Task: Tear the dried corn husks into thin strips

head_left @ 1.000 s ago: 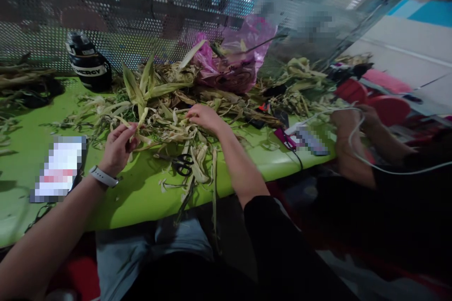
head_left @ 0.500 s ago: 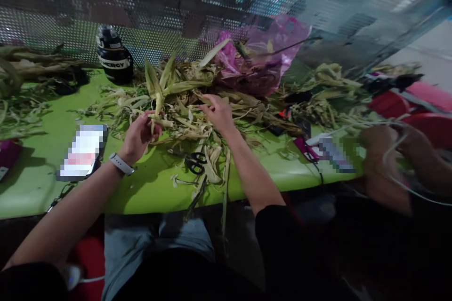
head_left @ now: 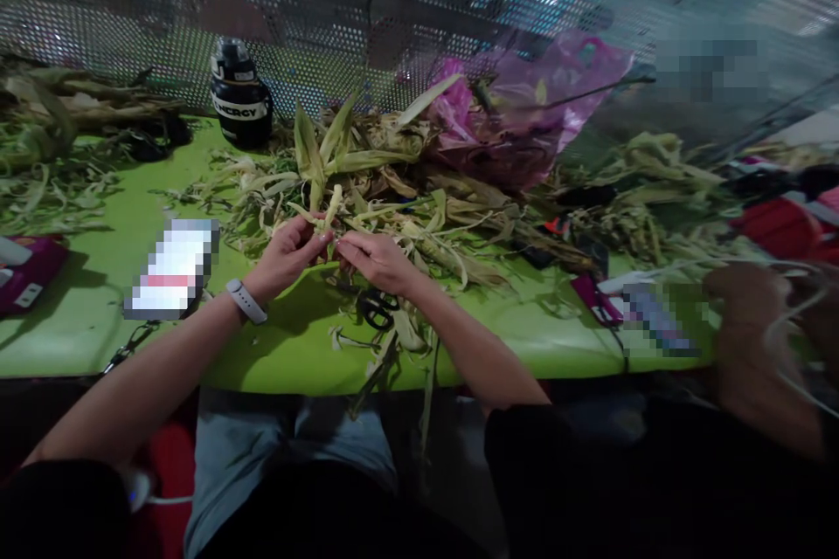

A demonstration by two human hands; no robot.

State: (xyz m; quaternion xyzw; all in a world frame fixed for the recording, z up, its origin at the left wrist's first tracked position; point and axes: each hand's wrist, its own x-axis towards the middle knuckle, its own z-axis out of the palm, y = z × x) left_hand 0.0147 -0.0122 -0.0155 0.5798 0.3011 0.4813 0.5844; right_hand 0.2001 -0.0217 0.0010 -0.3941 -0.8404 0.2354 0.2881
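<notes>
The right hand has come in from the loose husks, where half a second ago it was reaching on its own, and it now meets the left hand just above the near part of the worktop. Their fingertips touch or nearly touch. The left hand is clamped on the lower end of a corn husk, whose long leaves fan out towards 12 o'clock. The right thumb and forefinger look pinched on that same end, though what lies between them is too small to tell. The husk has stayed with the left hand throughout, so handling it appears to have become a two-handed job.

From the hands, the scissors lie untouched at 5 o'clock, the phone at 9, the bottle at 11 and the pink bag at 2.
</notes>
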